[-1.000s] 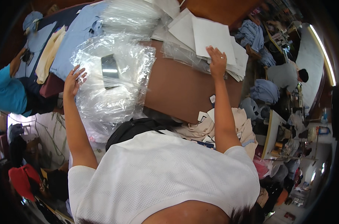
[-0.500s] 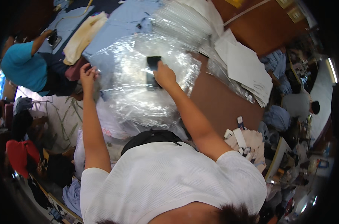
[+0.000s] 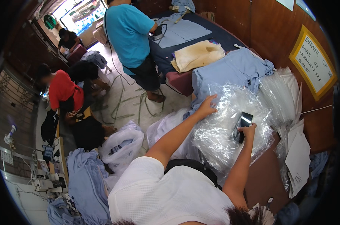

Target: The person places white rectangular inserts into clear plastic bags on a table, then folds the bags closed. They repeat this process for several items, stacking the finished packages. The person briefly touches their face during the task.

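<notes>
A heap of clear plastic bags [image 3: 230, 131] covers the brown table in front of me. My left hand [image 3: 206, 106] rests flat on the heap's far left edge, fingers spread, touching the plastic next to a pile of light blue shirts [image 3: 230, 71]. My right hand [image 3: 248, 131] grips a black phone [image 3: 243, 126] lying on top of the plastic, fingers curled over its lower end.
White card sheets [image 3: 299, 159] and more plastic lie at the right. A person in a teal shirt [image 3: 130, 35] stands at a dark ironing table [image 3: 200, 30]. A person in red [image 3: 65, 92] sits at the left. Bagged and loose blue garments [image 3: 87, 180] lie on the floor.
My head has turned left, so the view has swung. My right hand came from the white sheets to the phone on the plastic. My left hand stays on the heap's edge.
</notes>
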Available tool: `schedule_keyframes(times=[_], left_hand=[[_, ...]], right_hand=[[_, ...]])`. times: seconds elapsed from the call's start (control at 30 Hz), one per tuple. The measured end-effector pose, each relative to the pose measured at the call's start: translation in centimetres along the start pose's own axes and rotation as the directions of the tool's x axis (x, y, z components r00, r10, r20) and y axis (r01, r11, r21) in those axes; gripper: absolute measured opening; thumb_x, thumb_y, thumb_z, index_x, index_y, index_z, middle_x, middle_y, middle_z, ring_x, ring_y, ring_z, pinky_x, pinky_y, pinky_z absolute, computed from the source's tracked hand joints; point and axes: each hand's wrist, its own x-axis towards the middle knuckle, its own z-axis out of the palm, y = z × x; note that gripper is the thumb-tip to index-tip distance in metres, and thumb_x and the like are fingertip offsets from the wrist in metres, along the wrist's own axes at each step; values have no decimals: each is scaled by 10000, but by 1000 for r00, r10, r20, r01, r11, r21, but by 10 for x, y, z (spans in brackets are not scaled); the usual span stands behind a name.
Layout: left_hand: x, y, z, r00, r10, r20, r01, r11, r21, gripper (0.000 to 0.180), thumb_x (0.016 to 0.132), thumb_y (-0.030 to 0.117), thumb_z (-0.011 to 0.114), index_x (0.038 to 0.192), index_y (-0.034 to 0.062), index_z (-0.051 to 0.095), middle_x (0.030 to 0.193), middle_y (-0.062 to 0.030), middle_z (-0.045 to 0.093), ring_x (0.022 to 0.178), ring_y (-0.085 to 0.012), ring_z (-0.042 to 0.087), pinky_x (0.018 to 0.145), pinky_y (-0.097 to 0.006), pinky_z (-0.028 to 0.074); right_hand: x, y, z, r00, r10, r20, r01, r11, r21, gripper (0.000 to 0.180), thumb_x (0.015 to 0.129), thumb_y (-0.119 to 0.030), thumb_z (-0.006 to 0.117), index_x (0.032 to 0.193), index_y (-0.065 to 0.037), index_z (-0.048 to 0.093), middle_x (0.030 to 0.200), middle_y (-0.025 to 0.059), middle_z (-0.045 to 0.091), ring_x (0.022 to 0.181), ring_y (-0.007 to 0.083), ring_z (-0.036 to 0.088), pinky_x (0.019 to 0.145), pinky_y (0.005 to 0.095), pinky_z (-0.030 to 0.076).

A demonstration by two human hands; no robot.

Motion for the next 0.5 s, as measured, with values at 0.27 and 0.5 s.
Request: schedule_keyframes(times=[0.27,0.5], left_hand=[[10,1,1,993,78,90,-78,997,-11,795,666,-100,621,1387,120,369,1355,-69,401,1078,-227,514,840,-288,483],[39,17,27,952,53,301,-66,997,34,762,681,-82,658,1362,117,381,1361,-71,412,1061,-220,570,761,-315,529]], right_hand=[[7,25,-20,981,-62,184,-76,749,658,228,815,-160,698,923,10,591,760,42,617,631,141,562,615,285,470],[-48,0,-110,824,13,-566,536,307,787,261,851,-152,665,1055,-12,581,904,43,611,756,134,565,692,268,477]])
